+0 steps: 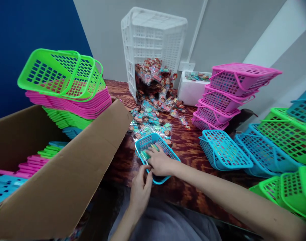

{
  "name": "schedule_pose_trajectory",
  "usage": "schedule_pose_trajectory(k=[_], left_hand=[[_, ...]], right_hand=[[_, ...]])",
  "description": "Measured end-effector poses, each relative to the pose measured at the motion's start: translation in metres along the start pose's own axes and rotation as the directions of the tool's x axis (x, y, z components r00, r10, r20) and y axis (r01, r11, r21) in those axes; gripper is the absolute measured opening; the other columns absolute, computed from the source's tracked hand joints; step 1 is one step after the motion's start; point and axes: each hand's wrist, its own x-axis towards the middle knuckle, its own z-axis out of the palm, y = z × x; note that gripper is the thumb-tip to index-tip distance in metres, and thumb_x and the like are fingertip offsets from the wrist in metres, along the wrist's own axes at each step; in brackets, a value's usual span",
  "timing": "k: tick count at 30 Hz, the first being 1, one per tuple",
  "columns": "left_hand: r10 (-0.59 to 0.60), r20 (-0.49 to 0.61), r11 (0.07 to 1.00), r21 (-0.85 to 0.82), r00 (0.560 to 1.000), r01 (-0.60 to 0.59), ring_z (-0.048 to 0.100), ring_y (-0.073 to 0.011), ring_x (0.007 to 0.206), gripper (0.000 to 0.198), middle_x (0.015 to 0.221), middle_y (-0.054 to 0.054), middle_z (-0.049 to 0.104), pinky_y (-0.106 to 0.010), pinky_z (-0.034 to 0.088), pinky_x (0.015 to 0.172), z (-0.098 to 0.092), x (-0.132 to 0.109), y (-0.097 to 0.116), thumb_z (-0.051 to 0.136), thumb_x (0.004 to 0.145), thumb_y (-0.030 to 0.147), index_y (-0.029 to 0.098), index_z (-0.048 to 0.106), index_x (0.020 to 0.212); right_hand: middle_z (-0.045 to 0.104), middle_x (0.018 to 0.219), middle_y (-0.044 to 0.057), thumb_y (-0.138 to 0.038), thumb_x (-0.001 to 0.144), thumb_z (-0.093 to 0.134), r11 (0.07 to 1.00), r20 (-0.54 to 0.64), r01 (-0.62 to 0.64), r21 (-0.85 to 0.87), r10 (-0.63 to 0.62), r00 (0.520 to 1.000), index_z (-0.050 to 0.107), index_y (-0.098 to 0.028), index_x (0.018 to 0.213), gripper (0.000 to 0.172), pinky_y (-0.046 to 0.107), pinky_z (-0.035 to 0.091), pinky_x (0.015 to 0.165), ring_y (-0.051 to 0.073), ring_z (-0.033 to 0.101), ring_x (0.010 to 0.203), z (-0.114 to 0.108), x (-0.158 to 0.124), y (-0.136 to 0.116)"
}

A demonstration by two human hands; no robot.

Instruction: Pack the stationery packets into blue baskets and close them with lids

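A small blue plastic basket [171,152] with lattice sides stands on the table in front of me. Inside it, toward its left side, lie shiny greenish packets [144,154]. My right hand [159,162] reaches down into the basket, its fingers spread over these packets and their tips partly hidden. At the near left rim, my left hand [141,185] has thumb and forefinger closed on the basket's edge. Just beyond the basket is a loose heap of clear packets [149,117] with doll-face figures and blue-green contents.
A white crate [156,31] on its side spills packets. Stacked baskets, pink [223,97], blue [225,150] and green [288,130], stand on the right, near a white box [193,90]. An open cardboard carton [75,170] with nested baskets [65,77] borders the left.
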Motion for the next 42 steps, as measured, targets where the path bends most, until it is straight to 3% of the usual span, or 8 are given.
schedule_pose_trajectory(k=[5,11,18,21,25,31,36,42], left_hand=[[0.016,0.039,0.998,0.057,0.999,-0.018,0.06,-0.0155,0.065,0.026,0.079,0.0,0.066,-0.023,0.041,0.062,-0.006,-0.001,0.006,0.045,0.095,0.036,0.021,0.059,0.11],[0.026,0.024,0.993,0.115,0.999,-0.028,0.061,-0.0162,0.07,0.026,0.085,-0.001,0.067,-0.025,0.042,0.067,-0.003,-0.002,0.007,0.04,0.098,0.036,0.021,0.056,0.112],[0.023,0.023,0.988,0.155,0.999,-0.027,0.063,-0.0174,0.074,0.028,0.088,-0.001,0.068,-0.026,0.042,0.069,-0.006,-0.001,0.002,0.04,0.098,0.04,0.022,0.056,0.113],[0.028,0.044,0.986,0.165,0.999,-0.035,0.063,-0.0168,0.072,0.026,0.085,0.0,0.067,-0.026,0.042,0.068,-0.007,0.002,0.005,0.041,0.097,0.038,0.022,0.056,0.11],[0.013,0.048,0.988,0.152,0.999,-0.021,0.063,-0.0169,0.071,0.025,0.085,-0.001,0.068,-0.026,0.043,0.069,-0.005,0.005,0.01,0.042,0.096,0.038,0.021,0.058,0.106],[-0.018,-0.103,0.998,-0.066,0.995,0.011,0.064,-0.0244,0.106,0.045,0.116,-0.007,0.068,-0.031,0.049,0.087,-0.023,0.007,0.004,0.051,0.092,0.048,0.021,0.058,0.127],[-0.189,-0.186,0.967,-0.207,0.964,0.149,0.064,-0.0211,0.071,0.061,0.077,-0.003,0.066,-0.028,0.051,0.063,-0.038,0.011,-0.013,0.06,0.084,0.058,0.016,0.057,0.128],[-0.256,-0.136,0.93,-0.305,0.957,0.205,0.055,-0.0151,0.058,0.063,0.063,0.003,0.056,-0.024,0.046,0.055,-0.033,0.016,-0.023,0.065,0.078,0.06,0.014,0.059,0.12]], right_hand=[[0.041,0.153,0.011,-0.029,0.093,0.05,0.986,-0.141,-0.073,0.151,0.095,0.985,0.062,-0.015,0.127,0.039,0.047,0.026,0.117,0.03,0.027,0.145,0.0,-0.024,0.012],[0.035,0.157,0.01,-0.026,0.096,0.043,0.992,0.027,-0.028,0.126,0.025,0.999,0.051,-0.014,0.141,0.047,0.055,0.026,0.116,0.035,0.021,0.147,0.025,-0.018,0.005],[0.04,0.155,0.006,-0.029,0.096,0.048,0.96,-0.225,-0.075,0.268,0.138,0.965,0.054,-0.018,0.137,0.043,0.045,0.021,0.12,0.026,0.022,0.148,0.018,-0.029,0.012],[0.028,0.159,0.017,-0.035,0.094,0.053,0.946,-0.114,-0.205,0.252,0.239,0.964,0.043,-0.007,0.145,0.059,0.044,0.021,0.12,0.03,0.018,0.149,0.017,-0.025,0.013],[0.02,0.16,0.023,-0.041,0.093,0.054,0.952,0.075,-0.23,0.201,0.219,0.973,0.039,-0.003,0.146,0.067,0.05,0.024,0.117,0.037,0.012,0.149,0.016,-0.013,0.006],[0.016,0.164,0.006,-0.031,0.092,0.05,0.939,-0.05,-0.174,0.298,0.197,0.979,0.037,-0.025,0.15,0.06,0.059,0.017,0.117,0.034,0.007,0.15,0.017,-0.017,0.003],[0.034,0.158,-0.001,-0.02,0.087,0.044,0.961,0.035,0.015,0.275,-0.025,0.999,0.044,-0.032,0.145,0.059,0.074,0.01,0.109,0.035,0.019,0.147,0.022,-0.007,0.007],[0.042,0.154,-0.002,-0.014,0.081,0.045,0.963,-0.001,-0.012,0.269,0.012,1.0,0.052,-0.03,0.14,0.061,0.066,0.016,0.112,0.034,0.025,0.145,0.031,-0.024,0.022]])
